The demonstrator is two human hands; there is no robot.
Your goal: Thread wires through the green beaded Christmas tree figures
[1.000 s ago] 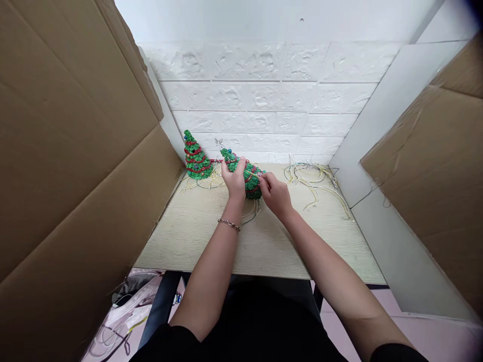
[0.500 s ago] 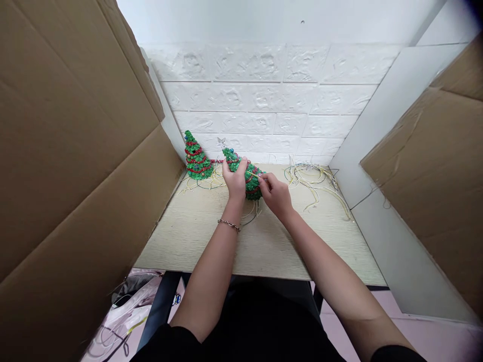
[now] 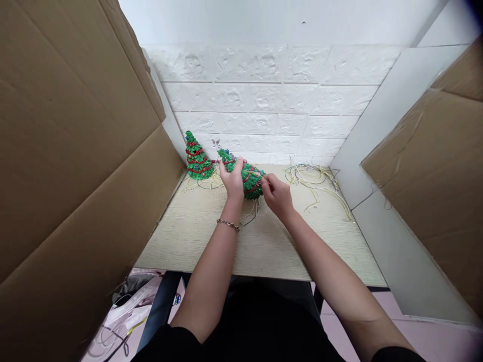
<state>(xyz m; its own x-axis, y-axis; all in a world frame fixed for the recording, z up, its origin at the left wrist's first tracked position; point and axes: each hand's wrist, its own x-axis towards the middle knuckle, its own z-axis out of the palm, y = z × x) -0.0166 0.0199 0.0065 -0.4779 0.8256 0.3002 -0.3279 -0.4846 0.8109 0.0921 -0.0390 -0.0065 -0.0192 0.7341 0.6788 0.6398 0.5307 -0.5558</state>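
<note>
A small green Christmas tree (image 3: 252, 187) with red garland and a silver star (image 3: 216, 143) at its tip leans to the left above the table. Around its upper part wraps my left hand (image 3: 233, 180), fingers closed. My right hand (image 3: 277, 192) pinches a thin yellowish cord (image 3: 257, 174) at the tree's right side; the cord runs across the branches towards my left hand. A second green tree (image 3: 199, 161), also with red garland, stands upright on the left, without a star. Its lower right is close to the held tree.
Loose white, yellow and dark cords (image 3: 315, 178) lie coiled at the table's back right, with more cords (image 3: 206, 182) by the standing tree. Cardboard panels (image 3: 75, 151) flank the table (image 3: 287, 251); a white brick-patterned wall (image 3: 264, 98) closes the back.
The held tree and its star have shifted slightly left, along with my left hand. My right hand has drawn slightly rightward, and the cord between the hands looks longer.
</note>
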